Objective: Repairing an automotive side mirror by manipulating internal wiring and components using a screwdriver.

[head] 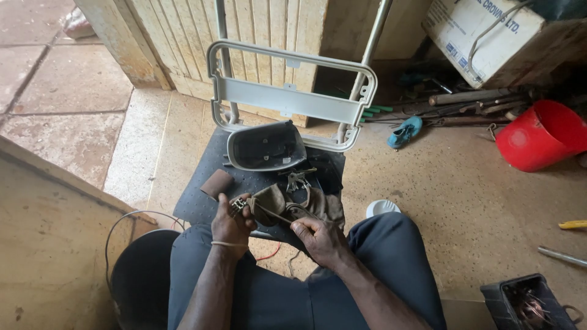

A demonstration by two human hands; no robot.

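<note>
left hand pinches a small metal piece; right hand grips a brown cloth; mirror shell near

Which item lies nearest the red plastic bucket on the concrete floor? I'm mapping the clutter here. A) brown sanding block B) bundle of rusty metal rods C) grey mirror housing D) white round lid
B: the bundle of rusty metal rods lies just left of the red plastic bucket.
</note>
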